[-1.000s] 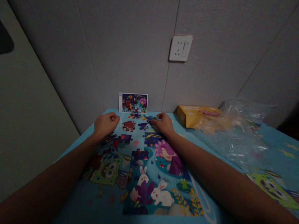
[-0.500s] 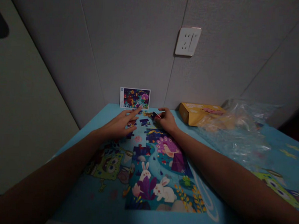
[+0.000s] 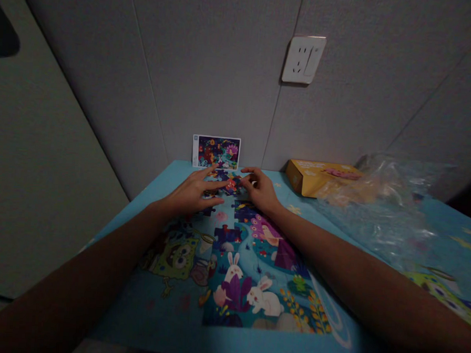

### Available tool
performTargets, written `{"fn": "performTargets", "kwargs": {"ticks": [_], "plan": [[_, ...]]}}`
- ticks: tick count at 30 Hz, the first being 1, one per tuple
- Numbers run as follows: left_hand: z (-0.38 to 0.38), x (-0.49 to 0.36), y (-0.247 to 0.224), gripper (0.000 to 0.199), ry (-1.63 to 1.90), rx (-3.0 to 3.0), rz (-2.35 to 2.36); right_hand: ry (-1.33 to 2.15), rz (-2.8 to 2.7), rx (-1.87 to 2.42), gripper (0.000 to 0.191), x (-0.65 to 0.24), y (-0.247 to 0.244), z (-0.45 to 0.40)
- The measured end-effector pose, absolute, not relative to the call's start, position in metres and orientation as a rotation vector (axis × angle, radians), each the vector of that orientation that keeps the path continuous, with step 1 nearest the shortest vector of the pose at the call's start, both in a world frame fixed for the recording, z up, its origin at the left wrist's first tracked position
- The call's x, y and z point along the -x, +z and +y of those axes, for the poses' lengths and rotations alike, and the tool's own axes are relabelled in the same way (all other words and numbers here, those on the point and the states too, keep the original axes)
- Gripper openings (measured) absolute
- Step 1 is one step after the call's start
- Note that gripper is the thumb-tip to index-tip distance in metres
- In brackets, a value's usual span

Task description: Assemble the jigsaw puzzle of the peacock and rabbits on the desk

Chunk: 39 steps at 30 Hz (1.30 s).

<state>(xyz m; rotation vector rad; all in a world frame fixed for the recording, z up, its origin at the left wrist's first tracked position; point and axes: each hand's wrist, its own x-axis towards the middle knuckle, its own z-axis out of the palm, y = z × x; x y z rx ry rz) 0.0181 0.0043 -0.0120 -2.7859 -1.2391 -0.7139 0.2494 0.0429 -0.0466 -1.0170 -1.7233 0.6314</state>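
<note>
My left hand (image 3: 195, 193) lies low over loose jigsaw pieces, fingers stretched and spread, its index fingertip at a dark jigsaw piece with a red figure (image 3: 232, 186). On that piece's other side is my right hand (image 3: 260, 189), its thumb and bent fingers closed at the piece's right edge; the exact grip is partly hidden. Nearer to me lies a joined jigsaw section (image 3: 250, 274) showing two white rabbits, a stream and a pink bird. A picture card (image 3: 216, 152) of a similar scene leans upright against the wall, just behind the loose pieces.
A yellow box (image 3: 318, 176) sits at the back right, partly under crumpled clear plastic (image 3: 387, 205). The blue cartoon-print table cover (image 3: 133, 311) runs beneath everything. A grey wall (image 3: 217, 65) with a white socket (image 3: 303, 59) closes off the back.
The dark piece in my right hand has turned and come down left, now showing its red figure between my hands. My left fingers have shifted right towards it. The view has tilted slightly.
</note>
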Motion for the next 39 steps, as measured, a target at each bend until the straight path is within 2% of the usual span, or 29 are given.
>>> {"fn": "performTargets", "kwargs": {"ticks": [2,5,13,17,23,26,28,32,35,39], "plan": [[0.002,-0.018,-0.010,0.043,-0.741,2.754,-1.291,0.370,-1.713,1.210,0.027,-0.253,-0.047,0.047],[-0.002,-0.022,-0.008,0.036,-0.658,2.813,-1.344,0.205,-1.818,1.434,0.029,-0.255,-0.045,0.048],[-0.006,-0.037,-0.014,0.057,-0.248,2.993,-1.398,0.116,-2.212,1.523,0.040,-0.249,-0.043,0.045],[-0.003,-0.037,-0.015,0.054,-0.144,3.007,-1.338,0.123,-2.289,1.558,0.042,-0.248,-0.041,0.043],[-0.003,-0.036,-0.015,0.050,-0.122,3.001,-1.381,0.115,-2.197,1.593,0.033,-0.249,-0.042,0.045],[-0.004,-0.036,-0.014,0.050,-0.125,2.993,-1.392,0.188,-2.043,1.579,0.040,-0.251,-0.042,0.048],[-0.004,-0.036,-0.014,0.049,-0.152,2.995,-1.379,0.357,-1.893,1.527,0.042,-0.252,-0.039,0.049],[-0.005,-0.035,-0.013,0.047,-0.166,3.003,-1.383,0.695,-1.785,1.412,0.027,-0.255,-0.025,0.046],[-0.005,-0.034,-0.014,0.047,-0.198,3.010,-1.379,0.868,-1.949,1.368,0.019,-0.255,-0.011,0.039],[-0.001,-0.034,-0.016,0.020,-0.445,2.968,-1.250,0.847,-2.400,1.393,0.021,-0.250,0.003,0.028]]}}
